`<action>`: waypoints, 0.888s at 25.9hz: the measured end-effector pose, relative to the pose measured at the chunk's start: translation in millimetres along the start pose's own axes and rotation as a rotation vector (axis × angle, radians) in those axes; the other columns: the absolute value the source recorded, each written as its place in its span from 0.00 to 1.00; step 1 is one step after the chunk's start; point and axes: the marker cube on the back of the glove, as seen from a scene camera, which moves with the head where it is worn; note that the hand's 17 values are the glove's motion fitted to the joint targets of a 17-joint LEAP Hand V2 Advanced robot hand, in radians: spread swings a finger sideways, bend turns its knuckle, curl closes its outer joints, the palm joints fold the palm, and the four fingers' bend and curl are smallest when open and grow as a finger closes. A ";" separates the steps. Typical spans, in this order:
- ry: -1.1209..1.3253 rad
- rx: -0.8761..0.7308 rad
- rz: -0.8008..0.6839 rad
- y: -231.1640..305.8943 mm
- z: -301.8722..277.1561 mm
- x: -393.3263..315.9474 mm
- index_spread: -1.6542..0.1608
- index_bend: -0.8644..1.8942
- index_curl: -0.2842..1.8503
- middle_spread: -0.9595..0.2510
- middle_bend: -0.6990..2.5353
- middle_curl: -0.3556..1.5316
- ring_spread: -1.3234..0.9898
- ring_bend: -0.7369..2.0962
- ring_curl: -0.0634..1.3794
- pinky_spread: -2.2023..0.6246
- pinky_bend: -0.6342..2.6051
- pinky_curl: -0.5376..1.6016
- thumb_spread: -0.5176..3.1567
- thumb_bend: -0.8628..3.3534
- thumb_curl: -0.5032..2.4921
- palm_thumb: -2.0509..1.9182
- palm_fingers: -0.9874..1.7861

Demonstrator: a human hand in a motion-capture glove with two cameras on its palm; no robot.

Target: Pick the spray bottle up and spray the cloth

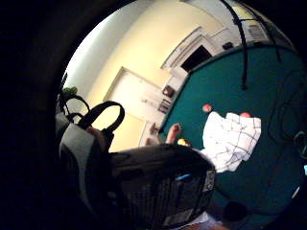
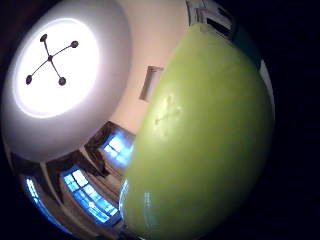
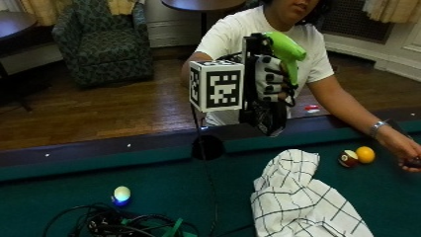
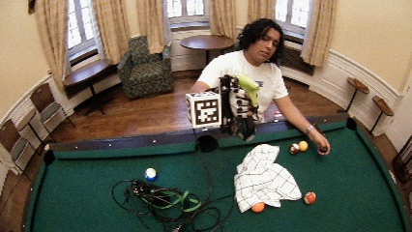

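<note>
Pool table point(image 3: 79, 192): green felt, bears all items.
Cloth point(image 3: 299, 202): white checked, crumpled on the felt, below and ahead of the raised bottle.
Spray bottle point(image 3: 284, 52): green head, held aloft over the near rail.
Right hand point(image 3: 266, 81): gloved fingers wrapped round the bottle's neck.
Advice: tilt nozzle down toward cloth before squeezing.

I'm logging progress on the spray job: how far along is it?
Pickup looks done: the gloved right hand holds the green spray bottle raised above the pool table. The checked cloth lies crumpled on the felt below. No spray is visible, so spraying the cloth remains.
</note>
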 end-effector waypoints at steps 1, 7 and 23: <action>0.023 -0.013 0.045 -4.5 4.7 4.5 0.75 0.45 0.36 0.62 0.43 0.49 0.48 0.54 0.39 0.68 0.35 0.46 0.25 0.20 0.39 0.76 0.85; 0.127 -0.149 0.385 -10.3 34.7 62.5 0.75 0.45 0.37 0.62 0.43 0.49 0.48 0.54 0.40 0.68 0.36 0.46 0.24 0.20 0.40 0.76 0.85; 0.216 -0.386 1.060 86.3 77.7 218.3 0.75 0.44 0.40 0.62 0.44 0.49 0.48 0.54 0.40 0.68 0.36 0.46 0.24 0.20 0.42 0.75 0.85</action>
